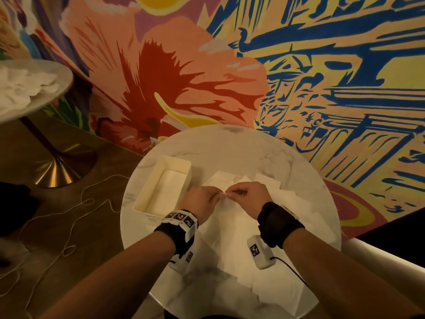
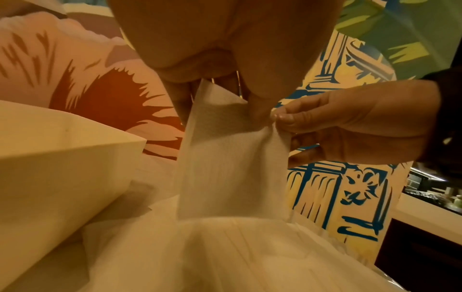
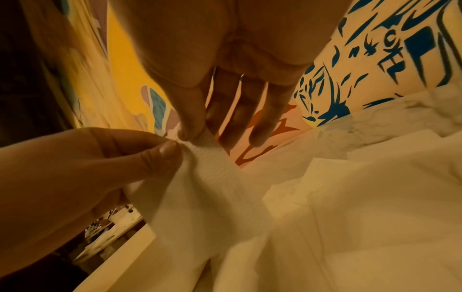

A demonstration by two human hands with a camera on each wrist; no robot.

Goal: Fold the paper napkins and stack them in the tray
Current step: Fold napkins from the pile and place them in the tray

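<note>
Pinching the top edge of one white paper napkin [image 2: 232, 158] between thumb and fingertips, the left hand [image 1: 202, 200] and the right hand [image 1: 249, 194] meet just above the middle of a round marble table [image 1: 230, 148], so close that their fingertips nearly touch. From the left wrist view the napkin hangs down from the two pinches as a tall, narrow sheet, its lower edge reaching the loose napkins [image 1: 276, 226] spread on the tabletop below. The right wrist view shows the right thumb and forefinger closed on the paper while the other three fingers [image 3: 245, 110] stretch out straight past it; the left thumb [image 3: 160, 156] presses the same edge from the other side. A cream rectangular tray [image 1: 147, 192] stands on the table just left of the left hand, its long side running away from the person, and at least one flat folded napkin [image 1: 170, 180] lies on its floor. More white napkins lie scattered over the right and near parts of the table, overlapping one another. Both wrists wear black bands with marker-tagged camera units. Behind the table rises a brightly painted mural wall [image 1: 299, 65], and a second round table [image 1: 34, 88] with a heap of white paper stands at the far left.
</note>
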